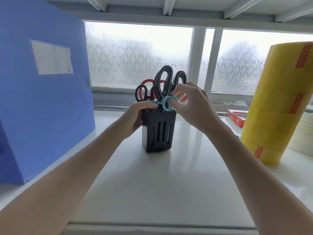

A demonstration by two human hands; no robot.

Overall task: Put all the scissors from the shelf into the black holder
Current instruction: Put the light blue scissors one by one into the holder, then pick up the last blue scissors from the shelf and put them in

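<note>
A black slotted holder [158, 133] stands upright in the middle of the white shelf [162, 184]. Several scissors stick out of its top: large black-handled scissors [164, 82], red-handled scissors [149, 82], smaller black-handled scissors [141, 94] and light blue scissors [166, 103]. My left hand [135, 116] grips the holder's upper left side. My right hand [193, 102] pinches the light blue scissors' handle at the holder's rim, with the blades down inside the holder.
A tall blue file box [44, 92] stands close on the left. A leaning stack of yellow tape rolls [277, 102] and pale tape rolls [303, 134] stand on the right. A red box [237, 117] lies behind. A frosted window backs the shelf.
</note>
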